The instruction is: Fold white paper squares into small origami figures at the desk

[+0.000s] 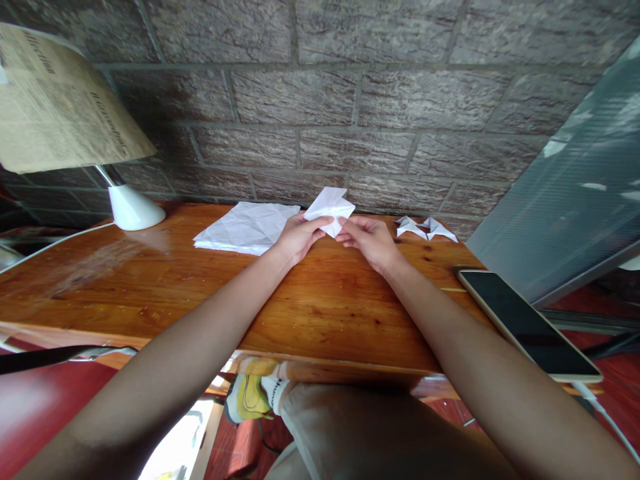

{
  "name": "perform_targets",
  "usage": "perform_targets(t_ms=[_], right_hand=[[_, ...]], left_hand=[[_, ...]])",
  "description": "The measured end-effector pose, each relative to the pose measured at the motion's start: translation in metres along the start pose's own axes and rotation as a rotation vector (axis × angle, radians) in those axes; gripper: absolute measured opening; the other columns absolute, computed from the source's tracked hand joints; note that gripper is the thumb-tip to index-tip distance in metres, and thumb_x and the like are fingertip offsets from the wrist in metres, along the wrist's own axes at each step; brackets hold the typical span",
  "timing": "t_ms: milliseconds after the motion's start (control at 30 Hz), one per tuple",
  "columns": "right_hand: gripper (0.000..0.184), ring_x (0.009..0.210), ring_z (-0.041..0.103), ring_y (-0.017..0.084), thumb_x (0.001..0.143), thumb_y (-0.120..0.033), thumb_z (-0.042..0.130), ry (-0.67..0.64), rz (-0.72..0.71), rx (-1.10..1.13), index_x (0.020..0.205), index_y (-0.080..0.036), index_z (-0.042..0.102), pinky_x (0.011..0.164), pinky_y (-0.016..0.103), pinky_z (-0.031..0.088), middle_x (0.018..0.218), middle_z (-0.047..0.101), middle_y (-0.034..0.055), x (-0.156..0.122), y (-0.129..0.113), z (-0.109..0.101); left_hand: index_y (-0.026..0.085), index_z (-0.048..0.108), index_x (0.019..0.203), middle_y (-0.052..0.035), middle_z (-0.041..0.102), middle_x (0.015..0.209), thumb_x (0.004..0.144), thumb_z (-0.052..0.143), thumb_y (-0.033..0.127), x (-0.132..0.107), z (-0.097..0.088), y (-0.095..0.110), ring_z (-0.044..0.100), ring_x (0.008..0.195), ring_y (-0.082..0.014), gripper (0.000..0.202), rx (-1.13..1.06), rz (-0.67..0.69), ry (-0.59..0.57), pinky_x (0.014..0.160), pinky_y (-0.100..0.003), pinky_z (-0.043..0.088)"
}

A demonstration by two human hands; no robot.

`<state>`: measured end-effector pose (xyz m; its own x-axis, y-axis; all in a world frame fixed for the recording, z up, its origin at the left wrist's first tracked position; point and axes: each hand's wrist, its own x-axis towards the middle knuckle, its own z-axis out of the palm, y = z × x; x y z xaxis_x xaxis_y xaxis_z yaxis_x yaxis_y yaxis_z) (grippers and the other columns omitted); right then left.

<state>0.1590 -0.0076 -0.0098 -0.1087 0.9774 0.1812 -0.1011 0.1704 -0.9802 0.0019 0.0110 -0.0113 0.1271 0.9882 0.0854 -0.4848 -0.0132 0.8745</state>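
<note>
A partly folded white paper (330, 208) is held above the far middle of the wooden table (320, 307). My left hand (297, 237) pinches its left lower edge. My right hand (367, 239) pinches its right lower edge. The fingers of both hands are closed on the paper, and its pointed flaps stick up toward the brick wall.
A stack of creased white sheets (247, 228) lies left of my hands. Two small folded paper pieces (425, 228) rest at the back right. A dark phone (530, 323) lies on the table's right edge. A lamp with a white base (131, 208) stands at the back left.
</note>
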Motion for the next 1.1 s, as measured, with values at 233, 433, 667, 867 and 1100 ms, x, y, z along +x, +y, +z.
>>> perform_targets(t_ms=[233, 433, 667, 867, 1100], right_hand=[[0.051, 0.065, 0.066, 0.014, 0.059, -0.063, 0.086, -0.01, -0.049, -0.054, 0.076, -0.017, 0.07, 0.059, 0.024, 0.054, 0.067, 0.071, 0.003, 0.002, 0.005, -0.001], [0.048, 0.073, 0.064, 0.012, 0.059, -0.058, 0.088, -0.056, -0.059, -0.048, 0.081, -0.019, 0.071, 0.055, 0.018, 0.048, 0.079, 0.072, 0.0017, -0.002, 0.0, -0.003], [0.047, 0.073, 0.063, 0.014, 0.073, -0.065, 0.073, 0.074, -0.089, -0.043, 0.082, -0.019, 0.071, 0.05, 0.02, 0.048, 0.083, 0.073, 0.0039, 0.001, -0.003, 0.0], [0.024, 0.066, 0.063, 0.012, 0.073, -0.035, 0.077, 0.16, -0.07, -0.014, 0.088, -0.018, 0.07, 0.061, 0.024, 0.056, 0.078, 0.072, 0.0005, 0.009, 0.008, -0.007], [0.037, 0.068, 0.066, 0.015, 0.069, -0.036, 0.078, 0.129, -0.154, -0.05, 0.1, -0.02, 0.065, 0.062, 0.028, 0.058, 0.076, 0.071, -0.0007, 0.008, 0.007, -0.006]], left_hand=[[0.013, 0.074, 0.081, -0.004, 0.074, 0.082, 0.051, 0.092, 0.023, -0.001, -0.002, -0.004, 0.066, 0.078, -0.0137, 0.035, 0.072, -0.028, -0.009, 0.076, -0.027, 0.049], [0.013, 0.075, 0.081, -0.0058, 0.074, 0.08, 0.051, 0.091, 0.029, -0.003, -0.003, 0.002, 0.064, 0.071, -0.0149, 0.038, 0.221, -0.023, -0.033, 0.062, -0.025, 0.045], [0.013, 0.076, 0.077, -0.0052, 0.072, 0.072, 0.054, 0.088, 0.029, 0.0, -0.006, -0.005, 0.059, 0.061, -0.014, 0.03, 0.427, 0.058, -0.03, 0.055, -0.024, 0.042], [0.015, 0.076, 0.086, -0.0052, 0.075, 0.081, 0.05, 0.091, 0.025, -0.004, -0.002, -0.006, 0.065, 0.071, -0.0171, 0.041, 0.392, 0.034, -0.068, 0.065, -0.026, 0.05], [0.015, 0.074, 0.092, -0.006, 0.076, 0.087, 0.055, 0.092, 0.04, -0.005, 0.002, -0.003, 0.07, 0.084, -0.0209, 0.049, 0.182, 0.028, -0.025, 0.082, -0.034, 0.055]])
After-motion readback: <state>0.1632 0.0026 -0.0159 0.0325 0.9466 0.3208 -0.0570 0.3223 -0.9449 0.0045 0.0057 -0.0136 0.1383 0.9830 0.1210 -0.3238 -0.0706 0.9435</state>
